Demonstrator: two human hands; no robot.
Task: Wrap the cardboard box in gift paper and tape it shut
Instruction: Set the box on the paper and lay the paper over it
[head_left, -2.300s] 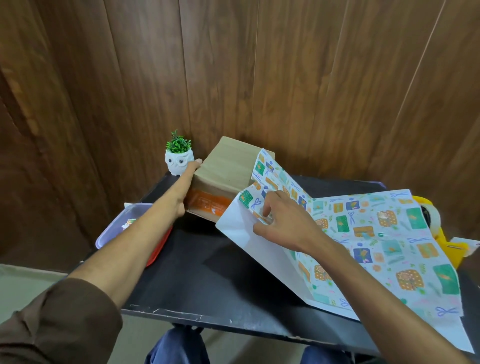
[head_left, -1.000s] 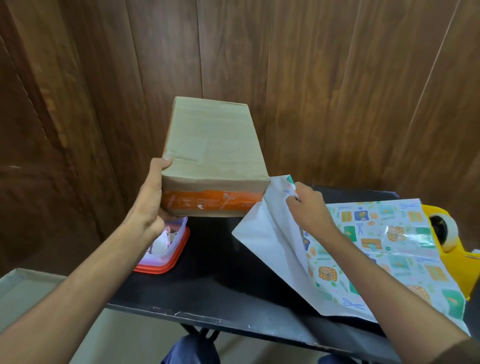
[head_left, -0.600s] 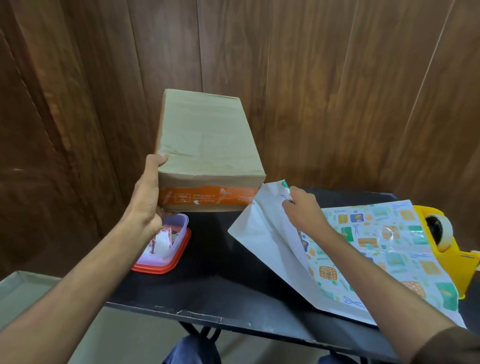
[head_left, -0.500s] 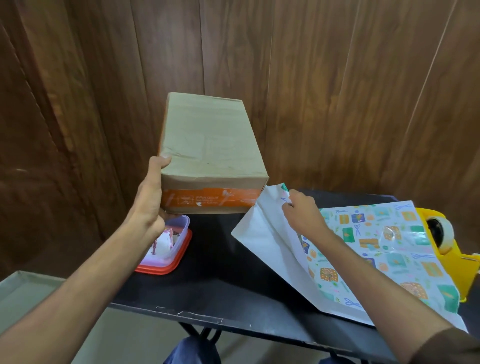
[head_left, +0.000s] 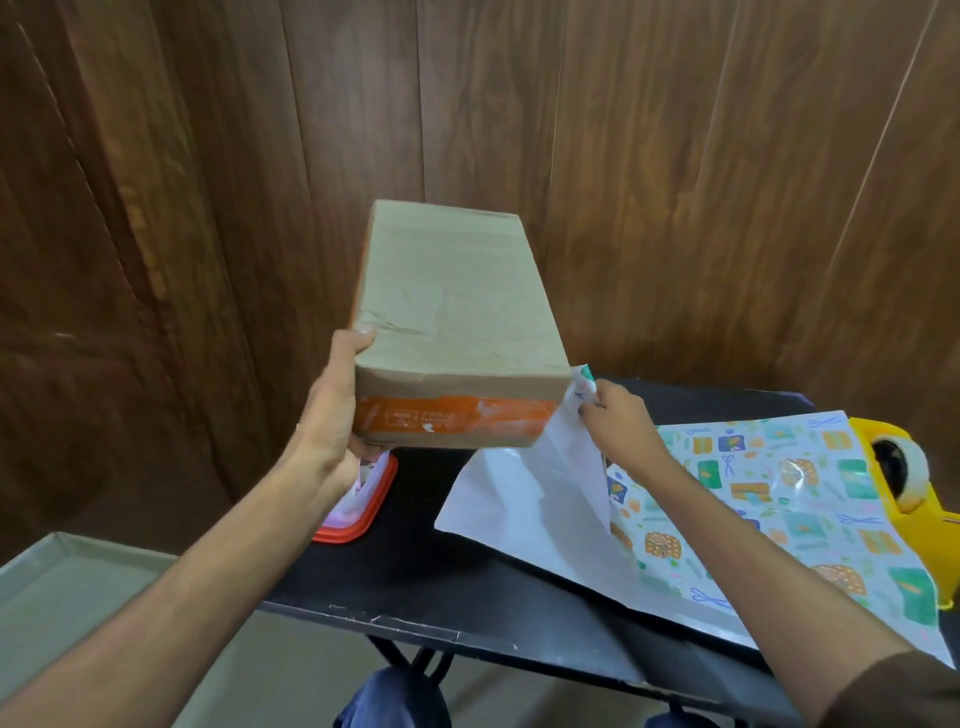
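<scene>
The brown cardboard box (head_left: 452, 317), with an orange band on its near face, hangs in the air above the left part of the black table (head_left: 441, 577). My left hand (head_left: 332, 410) grips its near left corner, thumb on top and fingers underneath. The gift paper (head_left: 779, 499), printed with colourful presents, lies on the table's right side with its left edge folded up to show the white underside. My right hand (head_left: 618, 426) pinches that raised corner just right of the box.
A yellow tape dispenser (head_left: 904, 478) with a roll of tape stands at the far right, beside the paper. A clear container with a red base (head_left: 363, 509) sits on the table's left edge under the box. Wood panelling closes off the back.
My left hand has lifted the box off the table and holds it in the air. My right hand has moved along the paper to its raised corner. The view has shifted.
</scene>
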